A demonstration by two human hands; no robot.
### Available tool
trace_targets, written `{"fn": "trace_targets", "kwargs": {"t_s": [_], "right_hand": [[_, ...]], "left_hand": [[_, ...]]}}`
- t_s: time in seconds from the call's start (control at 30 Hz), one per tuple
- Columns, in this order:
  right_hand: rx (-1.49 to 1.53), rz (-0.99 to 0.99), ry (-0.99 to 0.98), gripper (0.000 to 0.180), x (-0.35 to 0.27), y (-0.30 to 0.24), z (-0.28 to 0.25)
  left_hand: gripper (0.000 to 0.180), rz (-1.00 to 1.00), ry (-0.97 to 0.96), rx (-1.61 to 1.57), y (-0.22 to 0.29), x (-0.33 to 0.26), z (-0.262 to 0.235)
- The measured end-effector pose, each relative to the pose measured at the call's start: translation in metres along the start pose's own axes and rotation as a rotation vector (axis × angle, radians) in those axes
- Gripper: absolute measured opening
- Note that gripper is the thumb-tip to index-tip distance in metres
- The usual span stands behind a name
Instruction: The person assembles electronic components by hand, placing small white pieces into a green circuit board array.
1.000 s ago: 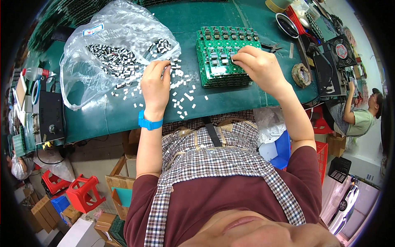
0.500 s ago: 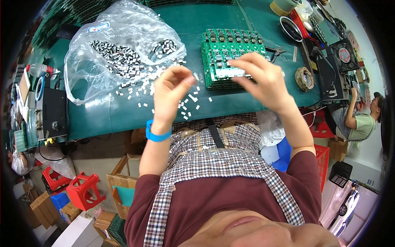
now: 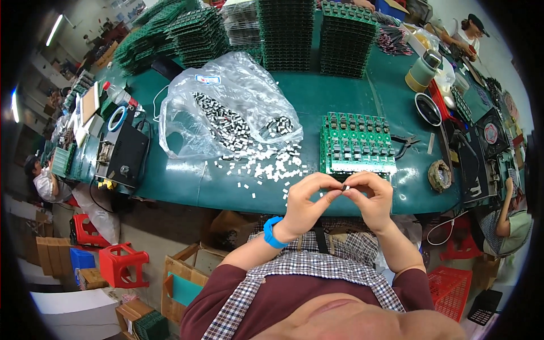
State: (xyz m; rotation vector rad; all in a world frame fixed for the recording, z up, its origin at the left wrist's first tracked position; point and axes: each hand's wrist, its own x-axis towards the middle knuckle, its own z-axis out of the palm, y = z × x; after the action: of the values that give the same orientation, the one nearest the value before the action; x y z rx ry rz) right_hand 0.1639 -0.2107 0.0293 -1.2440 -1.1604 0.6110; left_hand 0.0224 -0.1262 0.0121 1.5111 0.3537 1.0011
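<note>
My left hand [image 3: 309, 203] and my right hand [image 3: 371, 199] meet at the table's front edge, fingertips pinched together. Between them is a small black-and-white block [image 3: 346, 187], mostly covered by the fingers, so which hand bears it is hard to see. Just beyond the hands stands a stack of green circuit boards [image 3: 358, 139], its top board filled with rows of parts and a white strip along the near side. Similar small blocks [image 3: 266, 164] lie scattered to the left, spilling from a clear plastic bag [image 3: 187, 136].
Tall stacks of circuit boards [image 3: 286, 37] line the far side. Right of the near stack lie pliers [image 3: 405, 145] and a round roll [image 3: 439, 175]; a flask [image 3: 424, 71] stands farther back. A black box with a knob [image 3: 127, 158] sits left. Other people work at both sides.
My hands were apart, the left over the scattered blocks and the right over the board stack. They have come together at the small block, and the view has tilted up.
</note>
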Motion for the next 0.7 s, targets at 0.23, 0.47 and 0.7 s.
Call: {"fn": "trace_targets", "kwargs": {"t_s": [0.23, 0.47, 0.7], "right_hand": [[-0.039, -0.133, -0.028, 0.014, 0.001, 0.001, 0.002], [-0.215, -0.218, -0.151, 0.016, 0.0, -0.005, -0.012], [-0.19, -0.234, -0.175, 0.018, 0.004, -0.005, -0.015]], "left_hand": [[0.013, 0.25, 0.09, 0.232, -0.003, -0.002, 0.006], [0.011, 0.136, -0.122, 0.159, 0.0, 0.001, -0.003], [0.011, 0.193, -0.165, 0.161, 0.0, 0.003, -0.002]]}}
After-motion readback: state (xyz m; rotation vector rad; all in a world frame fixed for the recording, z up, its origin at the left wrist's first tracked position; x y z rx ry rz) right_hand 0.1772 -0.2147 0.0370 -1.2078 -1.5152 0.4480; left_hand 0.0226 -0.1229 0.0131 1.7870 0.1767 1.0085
